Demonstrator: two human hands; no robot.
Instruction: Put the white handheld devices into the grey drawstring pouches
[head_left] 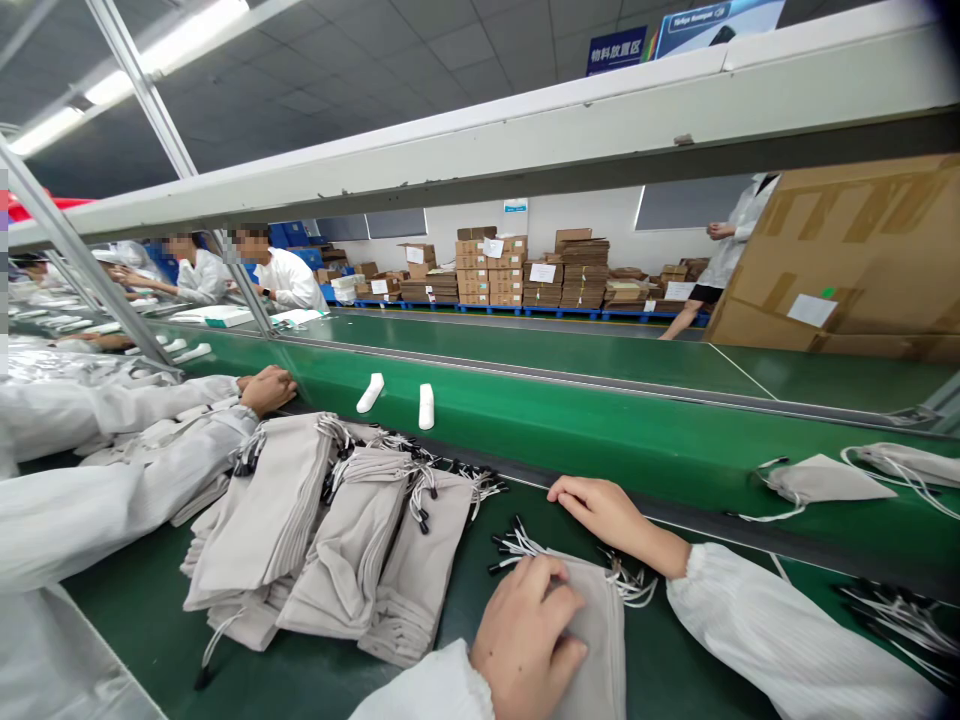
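My left hand (527,632) rests on a small stack of grey drawstring pouches (600,640), its fingers bent and apart. White cords with black ends stick out from the top of this stack. Beyond it, my right hand (600,512) lies at the near edge of the green conveyor belt (600,430), fingers stretched out to the left with nothing seen in them. To the left of my hands are several thick piles of the same grey pouches (277,510), overlapping each other, with their cords toward the belt.
Two white devices (426,406) sit on the belt. Farther right are loose pouches (825,480) on it and more cords (900,615) at the table edge. A co-worker's hands (268,389) are at the left. A large carton (847,260) stands behind the belt, and a shelf beam (480,150) crosses above.
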